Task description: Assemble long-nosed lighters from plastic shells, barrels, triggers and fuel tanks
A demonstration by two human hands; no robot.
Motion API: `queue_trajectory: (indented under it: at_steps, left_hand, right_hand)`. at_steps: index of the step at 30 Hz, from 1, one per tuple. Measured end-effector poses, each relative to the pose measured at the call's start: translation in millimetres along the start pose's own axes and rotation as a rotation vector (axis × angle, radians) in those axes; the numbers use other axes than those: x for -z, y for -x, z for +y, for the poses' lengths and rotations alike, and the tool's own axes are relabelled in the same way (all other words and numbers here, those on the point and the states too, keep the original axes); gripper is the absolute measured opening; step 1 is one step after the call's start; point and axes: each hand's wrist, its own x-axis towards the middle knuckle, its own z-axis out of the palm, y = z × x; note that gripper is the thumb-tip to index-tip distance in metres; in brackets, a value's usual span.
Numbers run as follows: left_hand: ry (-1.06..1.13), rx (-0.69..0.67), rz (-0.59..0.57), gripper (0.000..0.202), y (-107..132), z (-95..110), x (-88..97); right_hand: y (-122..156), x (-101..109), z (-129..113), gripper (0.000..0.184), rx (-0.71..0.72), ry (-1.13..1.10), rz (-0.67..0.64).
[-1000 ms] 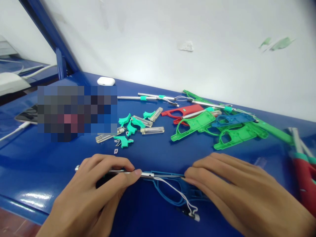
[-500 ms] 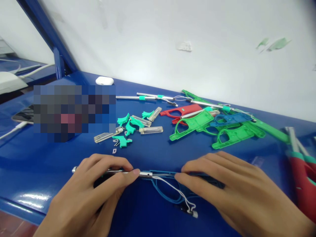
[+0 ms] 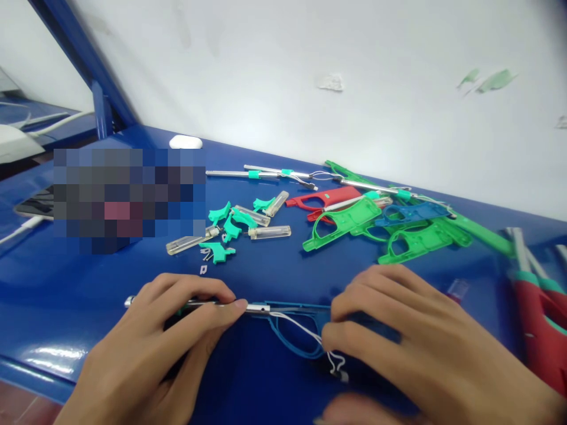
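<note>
My left hand [image 3: 177, 330] pinches a slim silver metal tube [image 3: 257, 309] between thumb and fingers, low over the table. The tube lies along a blue lighter handle shell [image 3: 322, 321] with a trigger ring. White wires [image 3: 295, 323] run from the tube's right end to a small dark igniter piece [image 3: 340, 374] with a pale end. Bent over the shell's right part are the fingers of my right hand [image 3: 411, 336], its blurred thumb well apart below, close to the igniter piece. My right hand hides much of the shell.
Teal trigger parts [image 3: 221, 252] and clear gas tanks [image 3: 270, 232] lie behind my hands. Green shells [image 3: 348, 221], a red shell [image 3: 332, 198] and silver tubes [image 3: 241, 174] are farther back. Red lighters [image 3: 535, 313] stand at the right. A white wall [image 3: 266, 77] rises behind the table.
My right hand has shifted slightly right, its thumb now showing below. The igniter piece and wires have moved a little left. My left hand keeps its pinch on the tube.
</note>
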Motion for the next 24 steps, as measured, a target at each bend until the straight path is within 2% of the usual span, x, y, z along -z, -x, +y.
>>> queue_trajectory:
  at_steps: [4, 13, 20, 24]
  left_hand:
    - [-0.006, 0.0, -0.002, 0.031, 1.2, 0.4, 0.5]
    - [0.007, -0.035, 0.023, 0.031, -3.5, -0.3, 0.4]
    - [-0.002, -0.014, 0.017, 0.033, -1.1, 0.0, 0.7]
    - [-0.014, -0.019, 0.018, 0.034, -2.7, 1.1, -1.1]
  right_hand:
    - [-2.0, -1.0, -3.1, 0.054, -0.006, 0.065, -0.035]
    - [-4.5, 7.1, -3.9, 0.039, -0.024, 0.049, 0.02]
    - [4.3, 6.0, 5.6, 0.028, -0.021, 0.023, -0.052]
    - [2.7, 8.3, 10.3, 0.026, -0.001, 0.047, -0.021]
